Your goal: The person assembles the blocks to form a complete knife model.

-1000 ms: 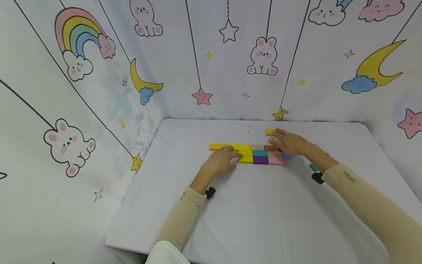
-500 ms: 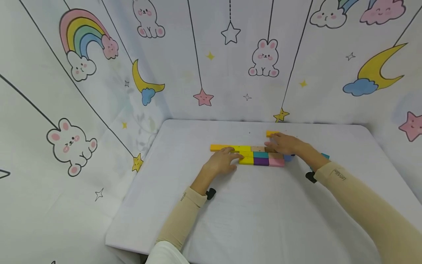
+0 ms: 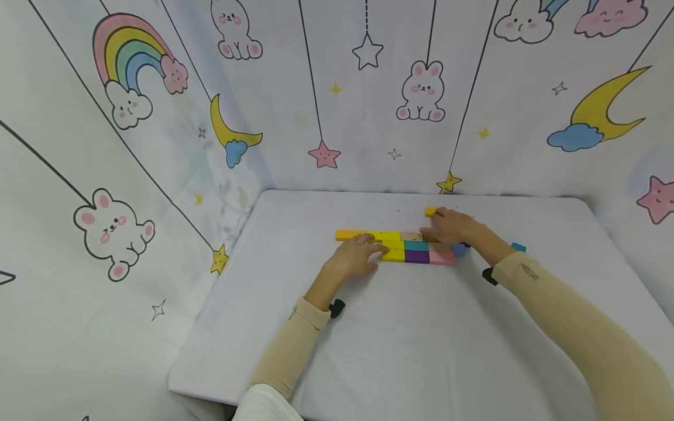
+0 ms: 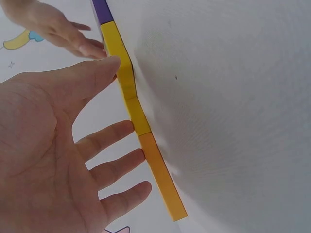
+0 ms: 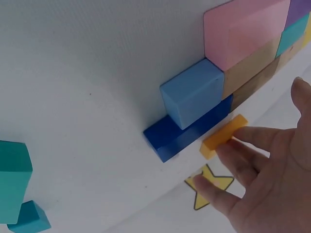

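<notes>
Several coloured wooden blocks lie in joined rows on the white table. My left hand [image 3: 354,256] rests against their left part, its fingers nearly straight. In the left wrist view its thumb touches a yellow block [image 4: 116,43], and its fingertips reach the side of a long orange block [image 4: 163,177]. My right hand [image 3: 450,227] reaches over the far right end with fingers extended, beside a small orange block [image 5: 223,137]; whether they touch it I cannot tell. Near it are a dark blue block [image 5: 189,130], a light blue block [image 5: 194,92] and a pink block [image 5: 248,31].
Teal blocks [image 3: 518,247] lie apart on the right, one larger teal block [image 5: 13,179] near the right wrist camera. A purple block [image 3: 417,256] sits in the front row. A patterned cloth wall [image 3: 358,117] rises behind the table [image 3: 389,339].
My right hand has shifted slightly left, now covering the brown block seen earlier. The left hand stays in place. The blocks look unmoved.
</notes>
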{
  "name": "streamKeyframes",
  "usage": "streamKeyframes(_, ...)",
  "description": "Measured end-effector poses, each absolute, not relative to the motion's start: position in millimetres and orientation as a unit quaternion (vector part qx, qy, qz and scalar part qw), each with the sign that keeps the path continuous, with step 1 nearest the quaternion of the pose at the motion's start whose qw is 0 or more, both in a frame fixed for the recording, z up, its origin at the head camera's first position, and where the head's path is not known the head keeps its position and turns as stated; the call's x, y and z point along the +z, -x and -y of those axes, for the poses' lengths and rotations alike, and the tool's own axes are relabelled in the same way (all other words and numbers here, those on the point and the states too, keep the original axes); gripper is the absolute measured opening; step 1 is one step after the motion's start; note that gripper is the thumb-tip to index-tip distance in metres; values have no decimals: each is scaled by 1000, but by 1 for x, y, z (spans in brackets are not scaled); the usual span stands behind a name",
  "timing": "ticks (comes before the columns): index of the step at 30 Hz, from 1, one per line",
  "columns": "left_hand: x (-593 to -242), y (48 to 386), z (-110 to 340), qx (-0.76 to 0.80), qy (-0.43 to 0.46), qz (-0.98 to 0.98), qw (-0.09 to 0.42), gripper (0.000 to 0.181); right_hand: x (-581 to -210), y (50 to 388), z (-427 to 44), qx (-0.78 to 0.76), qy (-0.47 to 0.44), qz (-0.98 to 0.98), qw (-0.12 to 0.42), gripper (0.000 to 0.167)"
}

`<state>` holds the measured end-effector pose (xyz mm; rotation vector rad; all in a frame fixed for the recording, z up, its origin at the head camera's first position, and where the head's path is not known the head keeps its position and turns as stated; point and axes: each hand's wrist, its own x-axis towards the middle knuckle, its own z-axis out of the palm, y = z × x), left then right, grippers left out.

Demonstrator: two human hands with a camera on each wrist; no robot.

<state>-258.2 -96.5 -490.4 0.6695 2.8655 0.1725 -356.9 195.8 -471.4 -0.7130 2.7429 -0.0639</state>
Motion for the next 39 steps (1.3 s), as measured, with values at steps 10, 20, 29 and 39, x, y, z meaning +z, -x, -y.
streamKeyframes(10, -489, 258, 97, 63, -229, -966, 103, 48, -478, 363, -193, -5, 231, -961, 149, 74)
streamKeyframes(20, -491, 258, 96, 51, -226, -968, 99, 48, -481, 365, -198, 14, 238, -962, 136, 76)
streamKeyframes(29, -488, 257, 96, 59, -221, -968, 103, 48, -480, 362, -214, 30, 271, -955, 116, 62)
streamKeyframes(39, -487, 257, 95, 57, -223, -967, 106, 48, -477, 361, -238, -45, 257, -958, 116, 53)
